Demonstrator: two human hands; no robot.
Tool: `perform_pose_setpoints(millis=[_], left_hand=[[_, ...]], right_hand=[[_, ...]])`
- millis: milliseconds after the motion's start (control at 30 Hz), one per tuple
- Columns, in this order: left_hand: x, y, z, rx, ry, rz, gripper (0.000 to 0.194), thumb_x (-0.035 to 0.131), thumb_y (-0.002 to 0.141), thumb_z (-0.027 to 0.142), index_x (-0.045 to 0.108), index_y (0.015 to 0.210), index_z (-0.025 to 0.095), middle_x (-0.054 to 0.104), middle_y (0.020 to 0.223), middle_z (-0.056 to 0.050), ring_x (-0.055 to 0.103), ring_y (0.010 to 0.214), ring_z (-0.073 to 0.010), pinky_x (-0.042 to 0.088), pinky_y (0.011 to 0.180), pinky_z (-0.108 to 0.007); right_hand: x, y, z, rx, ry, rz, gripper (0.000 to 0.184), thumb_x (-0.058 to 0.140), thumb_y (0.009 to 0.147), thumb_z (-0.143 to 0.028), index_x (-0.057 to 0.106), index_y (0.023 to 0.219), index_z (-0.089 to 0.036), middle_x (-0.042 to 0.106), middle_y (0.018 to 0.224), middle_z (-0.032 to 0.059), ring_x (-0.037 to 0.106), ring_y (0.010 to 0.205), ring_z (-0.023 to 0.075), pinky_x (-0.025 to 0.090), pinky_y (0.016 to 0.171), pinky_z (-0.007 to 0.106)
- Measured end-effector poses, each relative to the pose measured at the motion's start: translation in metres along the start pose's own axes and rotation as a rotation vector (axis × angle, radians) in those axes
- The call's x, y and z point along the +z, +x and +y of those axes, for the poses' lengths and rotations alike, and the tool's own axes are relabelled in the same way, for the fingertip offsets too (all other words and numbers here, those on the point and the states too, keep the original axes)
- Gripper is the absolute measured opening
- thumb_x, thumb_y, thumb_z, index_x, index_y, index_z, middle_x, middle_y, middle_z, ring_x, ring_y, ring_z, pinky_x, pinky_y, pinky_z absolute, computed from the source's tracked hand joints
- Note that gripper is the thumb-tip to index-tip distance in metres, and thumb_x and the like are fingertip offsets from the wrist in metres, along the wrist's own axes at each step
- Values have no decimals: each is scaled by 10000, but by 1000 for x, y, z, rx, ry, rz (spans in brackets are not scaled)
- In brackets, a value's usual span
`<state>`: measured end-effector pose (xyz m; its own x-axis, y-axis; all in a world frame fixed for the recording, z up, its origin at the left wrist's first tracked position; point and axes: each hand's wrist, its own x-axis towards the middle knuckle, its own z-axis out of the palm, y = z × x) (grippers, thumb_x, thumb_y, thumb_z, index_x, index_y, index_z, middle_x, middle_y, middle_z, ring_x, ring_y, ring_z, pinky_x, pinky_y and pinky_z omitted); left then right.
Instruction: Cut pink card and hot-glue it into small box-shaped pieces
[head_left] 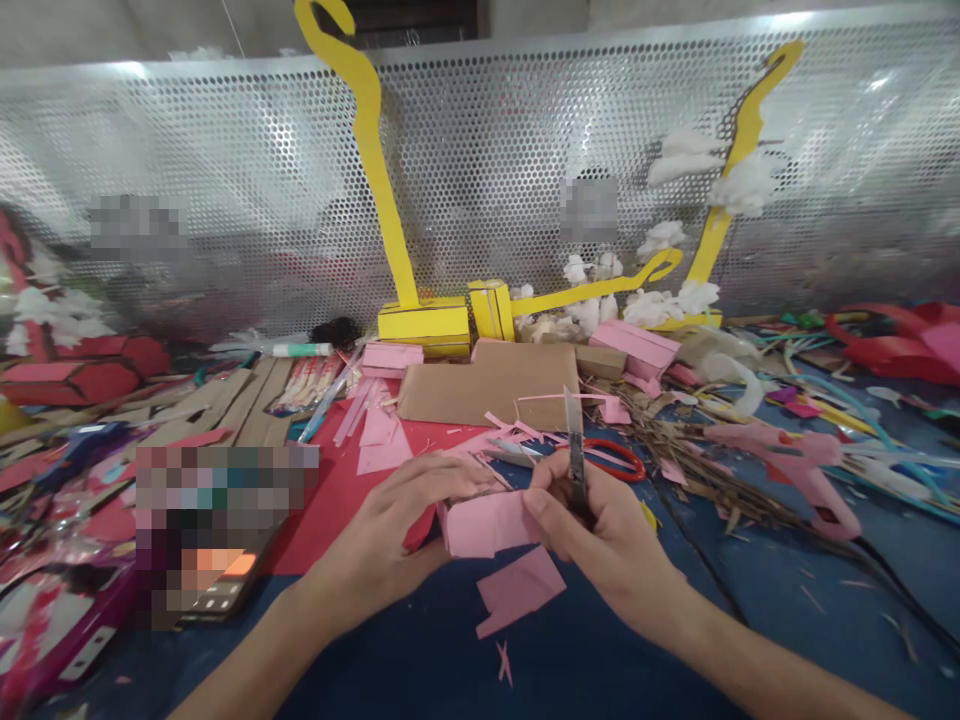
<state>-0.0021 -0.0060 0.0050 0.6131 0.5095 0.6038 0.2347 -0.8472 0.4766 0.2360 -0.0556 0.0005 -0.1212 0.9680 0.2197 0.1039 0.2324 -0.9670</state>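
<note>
My left hand [409, 515] is closed around a small piece wrapped in pink paper [474, 527]; what lies under the wrapping is mostly hidden. Between the fingers of my right hand [600, 525] a box cutter [575, 450] stands upright, blade up. The same hand's thumb and finger pinch the right end of the pink paper. Just below, a loose pink paper piece [521, 590] lies on the dark blue table [420, 665], with a small pink scrap [504, 663] nearer to me. Red-handled scissors [619, 460] lie behind my right hand.
A pink glue gun [795, 460] with a black cord rests at right. Brown cardboard [487, 388] and yellow paper-covered hook shapes [424, 325] stand ahead, before a perforated metal screen [480, 190]. A lit phone [225, 580] and cardboard strips [247, 400] are at left.
</note>
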Motion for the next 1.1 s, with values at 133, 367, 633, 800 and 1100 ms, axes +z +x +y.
perform_pose_setpoints(millis=[133, 367, 633, 800, 1100], left_hand=[[-1, 0, 2, 12, 8, -5, 495, 659, 895, 71, 578, 1320, 314, 726, 1275, -57, 643, 1260, -240, 545, 1066, -435], [-1, 1, 2, 18, 11, -2, 501, 652, 898, 66, 563, 1319, 322, 724, 1268, -48, 644, 1250, -226, 557, 1044, -417], [2, -3, 0, -29, -8, 16, 490, 685, 898, 102, 533, 1316, 307, 689, 1315, -69, 628, 1268, -226, 527, 1071, -429], [4, -9, -4, -118, 33, 110, 524, 731, 863, 144, 517, 1314, 302, 691, 1298, -83, 664, 1214, -247, 561, 1009, -428], [6, -10, -2, -183, 57, 147, 508, 735, 858, 159, 528, 1295, 312, 697, 1285, -46, 672, 1204, -231, 565, 998, -387]], right_hand=[[0, 1, -3, 4, -10, -2, 320, 593, 979, -496, 543, 859, -203, 446, 605, -63, 387, 519, 93, 306, 479, 240], [-1, 0, -5, -15, -32, 9, 287, 583, 988, -461, 556, 869, -201, 473, 616, -56, 398, 525, 91, 307, 484, 240], [-1, 1, 0, 3, 15, 13, 274, 595, 983, -470, 555, 931, -204, 472, 631, -63, 405, 529, 91, 317, 497, 246], [-2, -2, 7, 32, 46, 36, 281, 599, 985, -488, 559, 1046, -216, 427, 632, -78, 385, 536, 98, 314, 519, 259], [2, -1, 6, 78, 105, -33, 330, 612, 982, -502, 513, 864, -210, 417, 586, -89, 346, 523, 79, 303, 514, 245]])
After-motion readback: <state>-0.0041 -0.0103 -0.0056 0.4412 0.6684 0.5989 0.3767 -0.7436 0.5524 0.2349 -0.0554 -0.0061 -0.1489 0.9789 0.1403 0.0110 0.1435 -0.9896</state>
